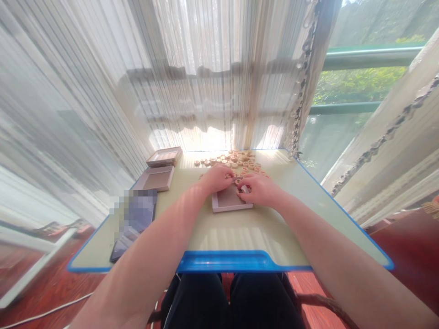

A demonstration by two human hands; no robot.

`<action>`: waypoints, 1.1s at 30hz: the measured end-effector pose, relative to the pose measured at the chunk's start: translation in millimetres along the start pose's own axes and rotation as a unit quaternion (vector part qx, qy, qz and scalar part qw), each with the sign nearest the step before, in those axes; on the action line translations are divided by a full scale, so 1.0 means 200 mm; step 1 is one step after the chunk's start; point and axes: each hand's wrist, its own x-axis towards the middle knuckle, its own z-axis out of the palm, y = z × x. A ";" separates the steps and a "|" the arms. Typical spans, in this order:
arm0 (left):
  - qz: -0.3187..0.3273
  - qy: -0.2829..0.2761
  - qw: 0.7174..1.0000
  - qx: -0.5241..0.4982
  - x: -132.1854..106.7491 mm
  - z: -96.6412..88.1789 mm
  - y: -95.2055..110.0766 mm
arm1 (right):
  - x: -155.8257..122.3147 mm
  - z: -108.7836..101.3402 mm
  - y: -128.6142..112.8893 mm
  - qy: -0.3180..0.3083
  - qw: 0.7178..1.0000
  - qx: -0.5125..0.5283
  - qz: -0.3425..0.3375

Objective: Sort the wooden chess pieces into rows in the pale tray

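Note:
A shallow open box point(232, 208) with pale walls sits on the table in front of me. My right hand point(259, 188) is over its right side, its fingers closed on a round wooden xiangqi piece point(240, 192). At the far left corner of the box is my left hand point(218, 177), fingers curled round what looks like another xiangqi piece point(228, 176), partly hidden. One more piece lies between the hands near the far wall. Beyond them, many loose xiangqi pieces point(234, 160) are scattered, several with red marks.
At the left stand an open shallow box point(159, 179) and, behind it, another box part point(164, 156). A dark tablet or phone point(135, 221), partly blurred, lies along the left edge. The table point(219, 240) has a raised blue front rim. Curtains hang close behind.

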 end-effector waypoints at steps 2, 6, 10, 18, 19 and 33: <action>-0.002 0.001 1.000 0.000 0.00 0.00 0.00 | 0.00 0.01 0.01 0.005 1.000 0.001 0.006; -0.007 0.000 1.000 -0.002 0.00 0.00 0.01 | 0.01 0.02 0.02 0.007 1.000 0.009 0.010; -0.009 -0.003 1.000 -0.002 -0.01 -0.01 0.01 | 0.01 0.01 0.03 0.002 0.999 0.013 0.036; -0.020 -0.010 1.000 0.004 0.00 -0.02 0.02 | 0.01 0.00 0.02 -0.019 0.997 0.018 0.071; -0.020 -0.011 1.000 0.005 0.00 -0.02 0.02 | 0.01 0.00 0.03 -0.020 0.997 0.019 0.071; -0.017 -0.013 1.000 0.011 -0.01 -0.02 0.03 | 0.03 0.00 0.03 -0.031 0.996 0.014 0.085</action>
